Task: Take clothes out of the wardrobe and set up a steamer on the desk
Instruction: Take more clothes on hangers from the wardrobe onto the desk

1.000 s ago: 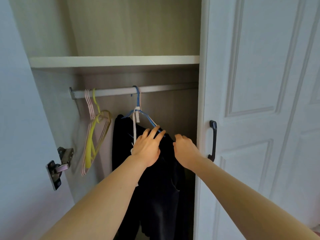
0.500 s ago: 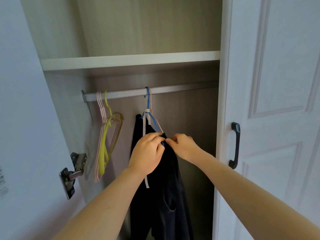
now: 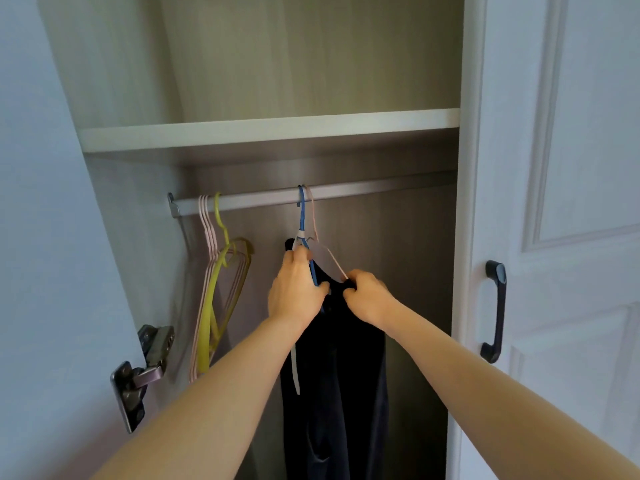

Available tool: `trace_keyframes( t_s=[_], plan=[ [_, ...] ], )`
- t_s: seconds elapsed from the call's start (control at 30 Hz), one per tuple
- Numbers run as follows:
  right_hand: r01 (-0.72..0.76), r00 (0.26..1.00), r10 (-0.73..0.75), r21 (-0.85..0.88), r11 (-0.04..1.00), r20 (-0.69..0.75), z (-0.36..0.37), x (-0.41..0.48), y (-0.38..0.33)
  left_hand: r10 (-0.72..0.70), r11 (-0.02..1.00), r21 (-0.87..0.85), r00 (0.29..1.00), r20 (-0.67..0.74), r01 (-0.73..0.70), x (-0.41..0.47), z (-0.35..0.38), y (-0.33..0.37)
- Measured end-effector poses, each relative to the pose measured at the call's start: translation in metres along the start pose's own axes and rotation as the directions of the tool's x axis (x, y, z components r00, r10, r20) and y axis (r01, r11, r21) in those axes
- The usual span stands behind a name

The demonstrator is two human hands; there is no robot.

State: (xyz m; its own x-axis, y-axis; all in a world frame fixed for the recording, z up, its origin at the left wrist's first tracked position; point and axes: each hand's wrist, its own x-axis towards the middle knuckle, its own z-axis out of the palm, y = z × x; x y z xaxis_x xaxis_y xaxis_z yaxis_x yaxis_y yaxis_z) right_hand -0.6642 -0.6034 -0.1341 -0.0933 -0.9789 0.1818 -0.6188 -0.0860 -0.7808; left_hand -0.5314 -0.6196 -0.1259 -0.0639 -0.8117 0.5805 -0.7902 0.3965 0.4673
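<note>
Garment of dark, limp fabric (image 3: 332,393), frame centre, hangs from a thin blue wire hanger (image 3: 302,216) on the grey metal rail (image 3: 381,188). Left hand (image 3: 294,289) grips the hanger's neck; right hand (image 3: 367,296) pinches cloth at its shoulder. Likely light and floppy; best lifted by the hook.

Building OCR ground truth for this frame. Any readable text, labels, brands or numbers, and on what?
None readable.
White strip at the neck of the blue hanger, trailing beside the dark navy garment: no print visible.
White panelled wardrobe door with black handle: no text.
Metal door hinge: no legible marking.
Left hand and right hand grip the hangers and garment, possibly hiding a label.
</note>
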Motion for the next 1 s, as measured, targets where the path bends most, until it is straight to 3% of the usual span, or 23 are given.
trace_keyframes(
  t_s=[0.07,0.13,0.2,0.27,0.33,0.53,0.8,1.0],
  plan=[
    [-0.027,0.999,0.028,0.038,0.999,-0.03,0.001,0.005,-0.004,-0.075,0.995,-0.057,0.996,0.043,0.078,0.015,-0.001,0.001],
    [-0.067,0.997,0.071,0.107,0.992,-0.039,0.003,0.009,-0.007,-0.278,0.914,-0.284,0.957,0.081,0.29,0.032,0.002,0.003],
    [-0.099,0.993,0.11,0.216,0.971,-0.04,0.008,0.011,-0.009,-0.476,0.604,-0.61,0.846,0.239,0.512,0.046,0.005,0.008],
    [-0.103,0.99,0.127,0.281,0.954,-0.068,0.014,0.012,-0.009,-0.487,0.296,-0.776,0.787,0.379,0.557,0.053,0.005,0.012],
    [-0.104,0.989,0.133,0.323,0.941,-0.071,0.02,0.01,-0.009,-0.46,0.157,-0.825,0.78,0.425,0.543,0.057,0.004,0.012],
    [-0.043,0.99,0.081,0.305,0.951,-0.112,0.017,0.002,-0.018,-0.47,0.079,-0.8,0.73,0.496,0.594,0.058,-0.006,0.005],
    [0.023,0.976,0.033,0.252,0.968,-0.213,-0.01,-0.006,-0.035,-0.374,-0.044,-0.85,0.78,0.502,0.526,0.059,-0.031,0.014],
    [0.019,0.978,0.039,0.276,0.961,-0.203,-0.022,-0.016,-0.042,-0.319,0.051,-0.847,0.812,0.489,0.53,0.06,-0.046,0.023]
  ],
)
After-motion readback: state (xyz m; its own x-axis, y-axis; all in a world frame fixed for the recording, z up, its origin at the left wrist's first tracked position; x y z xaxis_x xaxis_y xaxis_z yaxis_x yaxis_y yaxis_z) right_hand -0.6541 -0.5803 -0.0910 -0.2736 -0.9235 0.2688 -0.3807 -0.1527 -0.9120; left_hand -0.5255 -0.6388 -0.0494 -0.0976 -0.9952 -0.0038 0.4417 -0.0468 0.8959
